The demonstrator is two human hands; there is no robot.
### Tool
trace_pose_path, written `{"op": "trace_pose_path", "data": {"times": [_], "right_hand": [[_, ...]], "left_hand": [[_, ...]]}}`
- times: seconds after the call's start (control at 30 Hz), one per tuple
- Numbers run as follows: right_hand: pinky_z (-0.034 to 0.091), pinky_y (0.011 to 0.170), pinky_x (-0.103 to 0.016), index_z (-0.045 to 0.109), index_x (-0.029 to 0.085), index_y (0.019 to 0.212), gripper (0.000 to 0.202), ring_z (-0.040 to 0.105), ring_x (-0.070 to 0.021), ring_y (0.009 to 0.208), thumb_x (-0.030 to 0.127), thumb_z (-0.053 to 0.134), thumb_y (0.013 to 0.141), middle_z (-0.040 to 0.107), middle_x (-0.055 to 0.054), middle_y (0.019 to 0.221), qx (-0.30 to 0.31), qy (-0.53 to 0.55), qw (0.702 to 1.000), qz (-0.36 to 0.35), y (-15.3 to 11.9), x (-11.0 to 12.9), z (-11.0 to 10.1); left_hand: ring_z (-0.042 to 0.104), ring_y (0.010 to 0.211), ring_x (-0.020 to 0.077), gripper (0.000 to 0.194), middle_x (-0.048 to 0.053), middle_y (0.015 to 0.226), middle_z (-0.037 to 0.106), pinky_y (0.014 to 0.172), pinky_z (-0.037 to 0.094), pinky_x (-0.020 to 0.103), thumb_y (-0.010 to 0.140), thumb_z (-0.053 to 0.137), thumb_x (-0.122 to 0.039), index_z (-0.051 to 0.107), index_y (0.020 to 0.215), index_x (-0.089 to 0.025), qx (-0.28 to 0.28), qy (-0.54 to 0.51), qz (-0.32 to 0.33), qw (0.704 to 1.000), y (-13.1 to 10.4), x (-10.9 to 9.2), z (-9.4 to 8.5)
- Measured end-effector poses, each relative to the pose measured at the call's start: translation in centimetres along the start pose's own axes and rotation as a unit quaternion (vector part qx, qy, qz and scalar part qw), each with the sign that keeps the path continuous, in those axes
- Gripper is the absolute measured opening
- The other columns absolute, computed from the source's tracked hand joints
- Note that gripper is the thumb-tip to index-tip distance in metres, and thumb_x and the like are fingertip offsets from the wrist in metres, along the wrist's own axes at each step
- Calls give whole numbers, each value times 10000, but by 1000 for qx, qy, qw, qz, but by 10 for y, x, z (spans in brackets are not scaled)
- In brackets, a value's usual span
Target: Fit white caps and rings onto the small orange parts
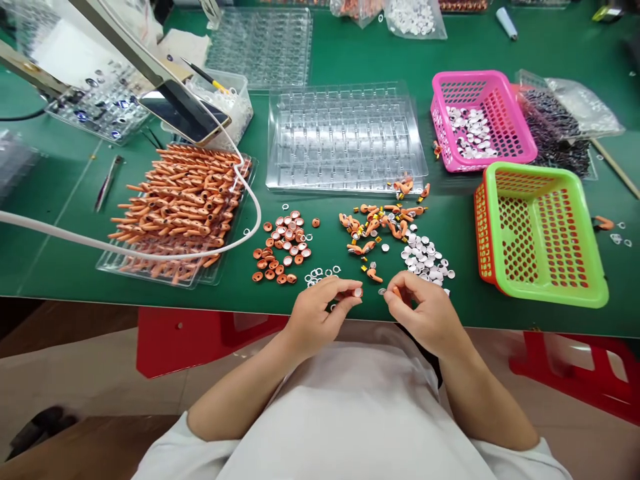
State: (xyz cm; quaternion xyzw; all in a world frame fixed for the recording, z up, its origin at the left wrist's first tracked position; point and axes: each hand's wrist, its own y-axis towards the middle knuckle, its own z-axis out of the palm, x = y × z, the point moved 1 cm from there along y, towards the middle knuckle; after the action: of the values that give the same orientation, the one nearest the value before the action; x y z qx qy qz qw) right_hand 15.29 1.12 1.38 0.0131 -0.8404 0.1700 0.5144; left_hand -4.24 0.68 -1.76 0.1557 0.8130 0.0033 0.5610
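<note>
1. An orange cup with a pale inside [357, 293] is clamped between the thumb and forefinger of the left hand [315, 313], its edges partly covered by them.
2. An orange piece [397, 292] is pinched by the closed fingertips of the right hand [430, 313]; most of it is hidden, so its form cannot be told. Whether the pale ring [382, 291] beside those fingertips is touched cannot be told either.
3. White rings [317, 274] just beyond the left fingers are partly screened by them.
4. The near edge of the green tabletop [325, 203] is overlapped by both hands; a narrow gap is left between their fingertips, bounded beyond by orange hooked pieces [373, 223].
5. Beyond the right fingers, white caps are held in the pink basket [470, 78].
6. Right of those fingers, an orange basket [483, 240] is mostly hidden by the green basket [555, 299] nested in it.
7. Far beyond the left fingers, a clear tub [243, 117] of white bits is partly covered by a phone [187, 113].
</note>
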Motion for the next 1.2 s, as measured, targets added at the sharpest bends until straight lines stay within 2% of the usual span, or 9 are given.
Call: {"op": "trace_pose_path", "data": {"times": [0.1,0.17,0.5,0.57,0.73,0.83,1.0,1.1,1.2], "right_hand": [[368,559,-243,526,214,746,126,450,-121,585,228,531,871,498,34,641,21,18,1000,-6,-2,5,0],[367,563,-241,529,212,750,128,452,-121,591,228,526,877,496,34,644,44,31,998,-14,-3,8,3],[359,557,-236,524,209,768,158,449,-122,599,266,503,914,487,34,658,62,46,997,-1,2,7,12],[367,560,-243,526,215,783,150,465,-129,599,271,505,921,501,30,666,31,14,999,-19,2,4,12],[429,652,-281,541,222,820,124,538,-166,705,239,493,933,567,-19,782,-33,-98,987,-120,4,-3,20],[469,708,-312,544,216,869,100,565,-188,764,181,475,933,585,-43,814,-67,-167,965,-193,7,-11,27],[531,787,-377,598,201,1013,157,615,-240,925,131,484,930,626,-108,964,-120,-290,900,-304,12,-30,37],[568,777,-388,617,206,1066,178,647,-258,937,178,495,939,647,-122,983,-128,-323,871,-348,17,-41,39],[603,734,-373,636,183,1093,231,682,-280,907,313,566,917,674,-143,982,-139,-325,836,-419,23,-51,34]], "left_hand": [[711,776,155,162,43,883,749,697,591,239,850,673,-199,712,1007,-187,20,-96,-95,991,-1,2,1],[720,794,167,182,49,895,755,709,602,248,839,689,-215,719,1016,-184,25,-135,-120,983,-2,3,2],[708,745,158,179,58,857,753,682,586,251,849,678,-214,726,1018,-184,0,-83,-44,996,-2,-1,0],[712,741,159,179,58,862,756,682,593,253,849,677,-221,725,1017,-184,-10,-80,-54,995,-3,1,-3],[719,729,158,184,57,867,761,666,603,241,843,682,-236,720,1012,-174,-62,-84,-96,990,-6,9,-15],[726,735,161,179,56,865,761,675,607,241,834,689,-234,722,998,-169,-84,-101,-114,985,-8,12,-18],[729,773,187,183,69,863,760,720,607,277,818,693,-249,731,977,-167,-108,-120,-127,979,-9,11,-16],[726,778,196,183,73,861,765,732,600,286,805,691,-248,741,964,-171,-110,-130,-135,976,-7,10,-16],[718,755,196,190,77,849,769,729,586,279,770,715,-235,752,943,-164,-118,-139,-148,972,-4,10,-18]]}}
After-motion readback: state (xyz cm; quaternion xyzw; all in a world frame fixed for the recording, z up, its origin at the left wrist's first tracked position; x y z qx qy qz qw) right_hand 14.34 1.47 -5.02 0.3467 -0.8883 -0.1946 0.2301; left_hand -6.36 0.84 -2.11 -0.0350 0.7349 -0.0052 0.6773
